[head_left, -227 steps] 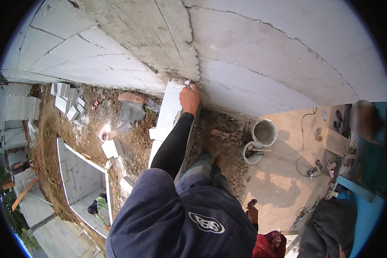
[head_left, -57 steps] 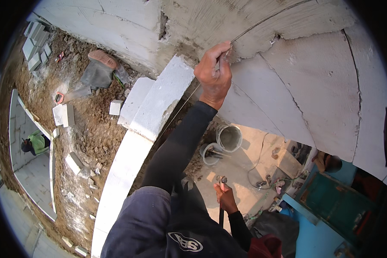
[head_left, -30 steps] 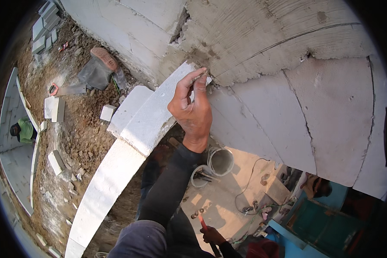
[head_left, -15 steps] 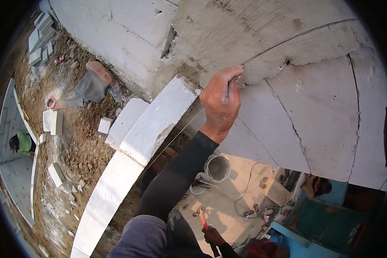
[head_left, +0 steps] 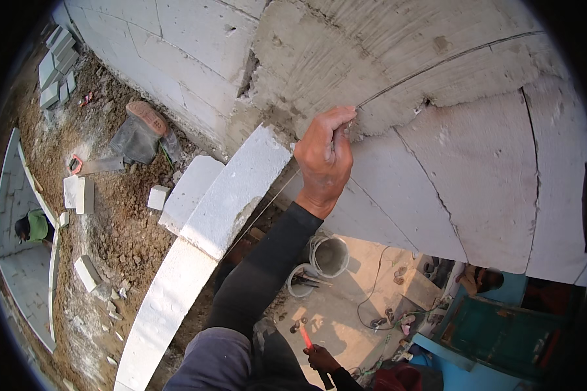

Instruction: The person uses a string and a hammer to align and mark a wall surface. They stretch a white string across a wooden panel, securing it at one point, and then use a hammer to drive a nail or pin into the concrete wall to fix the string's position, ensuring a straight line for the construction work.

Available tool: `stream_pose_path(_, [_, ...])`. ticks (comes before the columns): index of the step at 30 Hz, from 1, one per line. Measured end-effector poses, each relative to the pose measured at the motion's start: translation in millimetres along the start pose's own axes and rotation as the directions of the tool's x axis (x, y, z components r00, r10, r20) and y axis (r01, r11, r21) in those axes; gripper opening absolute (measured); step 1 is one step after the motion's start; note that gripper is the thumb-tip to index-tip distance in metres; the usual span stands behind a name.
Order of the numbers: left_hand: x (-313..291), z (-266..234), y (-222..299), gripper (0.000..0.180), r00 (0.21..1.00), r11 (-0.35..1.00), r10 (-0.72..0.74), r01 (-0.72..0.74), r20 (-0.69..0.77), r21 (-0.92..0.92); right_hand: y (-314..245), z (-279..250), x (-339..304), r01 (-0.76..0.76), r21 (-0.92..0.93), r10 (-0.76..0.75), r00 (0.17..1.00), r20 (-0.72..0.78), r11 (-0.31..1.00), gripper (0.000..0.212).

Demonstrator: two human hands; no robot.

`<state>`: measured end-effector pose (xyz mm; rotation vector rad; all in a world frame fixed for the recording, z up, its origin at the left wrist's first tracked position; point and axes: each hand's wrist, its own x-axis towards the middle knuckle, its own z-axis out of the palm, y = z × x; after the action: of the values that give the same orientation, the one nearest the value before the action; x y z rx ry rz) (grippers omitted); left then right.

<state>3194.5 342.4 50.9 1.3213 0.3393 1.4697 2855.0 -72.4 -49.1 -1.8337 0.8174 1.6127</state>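
Note:
My left hand (head_left: 325, 153) is raised against the grey mortar-smeared wall (head_left: 346, 45). Its fingers are pinched together at the end of a dark curved line (head_left: 437, 63) on the wall. Whatever lies between the fingertips is too small to make out. A thin pale string (head_left: 267, 206) rises toward this hand past the white blocks. Lower down, near the bottom edge, my right hand (head_left: 322, 360) grips a hammer (head_left: 305, 335) with a red and black handle, its head pointing up. Just left of my left hand ends a white block (head_left: 238, 186) on a low wall.
Below stand a grey bucket (head_left: 329, 255) and a smaller pail (head_left: 300, 281) with tools. On the dirt at left lie a handsaw (head_left: 101, 164), a boot (head_left: 149, 117) and loose white blocks (head_left: 78, 195). A person in green (head_left: 38, 226) is far left; another person (head_left: 481, 280) is lower right.
The whole view has shifted slightly, with the wall and my left hand moving left and down in the picture together. My left hand keeps its place on the wall.

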Motion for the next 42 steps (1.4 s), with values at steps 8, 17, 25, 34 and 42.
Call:
stream_pose_path(8, [-1.0,-1.9,1.9,0.015,1.0,1.0,-0.01,0.011,0.012,-0.027,-14.1,0.1,-1.3,0.031,-0.008,-0.031,0.999,0.014,0.999,0.024])
stream_pose_path(17, [-0.3,-1.5,2.4,0.016,1.0,1.0,-0.009,0.009,0.003,0.0,-21.3,0.4,-0.8,0.037,-0.018,-0.037,0.999,0.0,0.999,0.024])
stream_pose_path(25, [6.8,-3.0,5.7,0.021,0.998,0.998,0.045,-0.046,0.033,0.051,-74.3,0.1,-44.0,0.181,-0.25,-0.231,0.955,-0.184,0.951,0.036])
stream_pose_path(34, [3.6,-3.5,2.4,0.029,0.993,0.994,0.094,-0.098,0.068,0.057,-262.1,-33.5,-174.7,0.681,-0.703,-0.963,0.014,-0.269,0.206,0.032])
stream_pose_path(42, [7.2,-0.3,7.3,0.037,0.994,0.99,0.1,-0.104,0.048,0.091,-349.1,-60.3,-190.1,0.398,-0.872,-0.916,-0.38,0.129,-0.287,0.038])
